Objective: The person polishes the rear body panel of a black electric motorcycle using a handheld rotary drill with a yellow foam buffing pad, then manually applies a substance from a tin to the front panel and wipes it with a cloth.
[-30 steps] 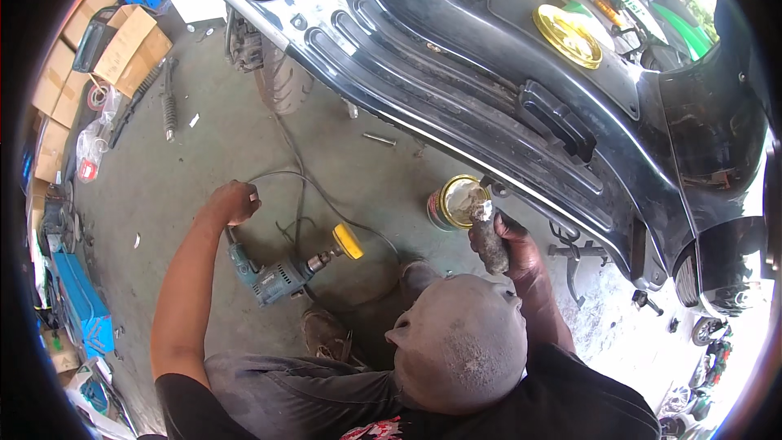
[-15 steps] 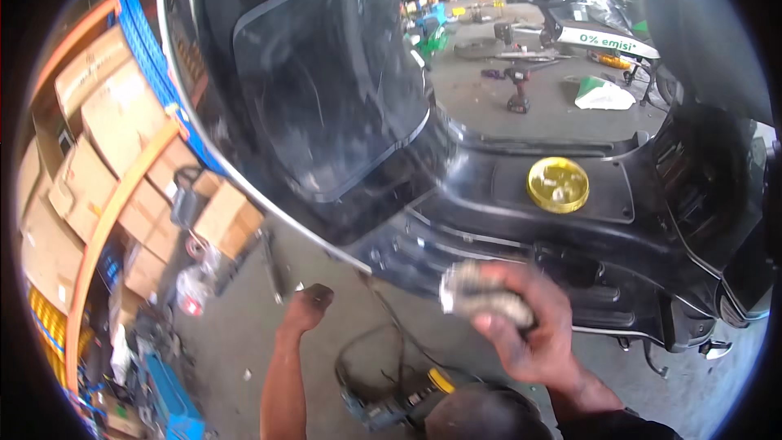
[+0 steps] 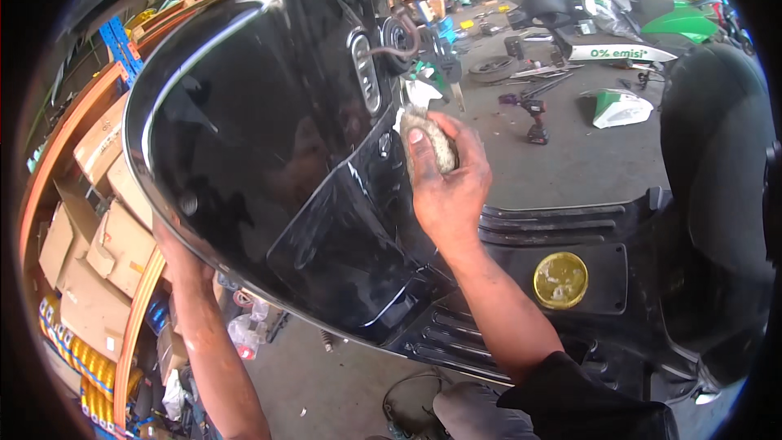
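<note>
My right hand (image 3: 453, 183) is closed round a beige, rough-textured pad (image 3: 441, 149). It presses the pad against the right side of a scooter's glossy black inner leg shield (image 3: 244, 122), below a metal hook (image 3: 405, 50) and an oval switch plate (image 3: 364, 73). At the shield's left rim is my left hand (image 3: 173, 238), its fingers hidden behind the edge. An open, round yellow tin (image 3: 560, 280) with pale residue inside rests on the black footboard (image 3: 562, 224).
The black seat (image 3: 717, 138) rises at the right. Beyond the footboard, a cordless drill (image 3: 533, 121) and a green-and-white panel (image 3: 621, 108) lie on the floor. Orange-framed shelving with cardboard boxes (image 3: 81, 281) stands at the left. A cable (image 3: 407, 391) lies below.
My right hand has moved up from above the footboard to the leg shield with the pad. My left hand has moved left and up to the shield's rim. The view has shifted.
</note>
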`<move>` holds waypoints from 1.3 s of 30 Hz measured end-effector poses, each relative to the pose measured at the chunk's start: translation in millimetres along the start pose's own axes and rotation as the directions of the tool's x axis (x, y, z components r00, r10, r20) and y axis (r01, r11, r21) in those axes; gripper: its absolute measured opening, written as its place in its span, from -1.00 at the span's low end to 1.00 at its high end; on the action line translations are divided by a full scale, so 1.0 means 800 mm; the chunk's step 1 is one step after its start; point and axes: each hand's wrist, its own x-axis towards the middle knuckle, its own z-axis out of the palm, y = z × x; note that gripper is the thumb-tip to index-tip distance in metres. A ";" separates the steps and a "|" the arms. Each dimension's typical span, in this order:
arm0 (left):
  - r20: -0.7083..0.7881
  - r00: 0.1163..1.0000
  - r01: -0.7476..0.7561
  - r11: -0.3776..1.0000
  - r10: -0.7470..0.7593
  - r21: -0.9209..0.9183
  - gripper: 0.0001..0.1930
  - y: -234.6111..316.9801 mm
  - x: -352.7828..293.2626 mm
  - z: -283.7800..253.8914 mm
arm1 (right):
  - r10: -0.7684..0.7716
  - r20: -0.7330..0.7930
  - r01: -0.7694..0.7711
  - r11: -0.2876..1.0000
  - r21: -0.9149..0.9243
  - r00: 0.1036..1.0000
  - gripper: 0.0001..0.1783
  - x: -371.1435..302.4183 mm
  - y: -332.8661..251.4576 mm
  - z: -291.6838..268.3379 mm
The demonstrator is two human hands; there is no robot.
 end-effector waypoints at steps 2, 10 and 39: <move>-0.074 0.997 -0.005 0.998 0.009 0.056 -0.64 0.016 -0.025 0.013 | 0.068 0.055 -0.068 0.998 0.006 0.996 -0.75 -0.009 -0.012 0.004; 0.006 1.000 -0.018 0.999 0.018 -0.031 -0.46 0.008 -0.027 -0.023 | 0.075 0.079 -0.079 0.996 0.040 0.994 -0.87 0.010 -0.017 0.015; 0.017 0.999 -0.047 0.987 0.044 0.156 -0.61 0.008 -0.006 -0.028 | 0.423 0.173 -0.453 0.866 0.211 0.889 -0.83 0.004 -0.039 0.030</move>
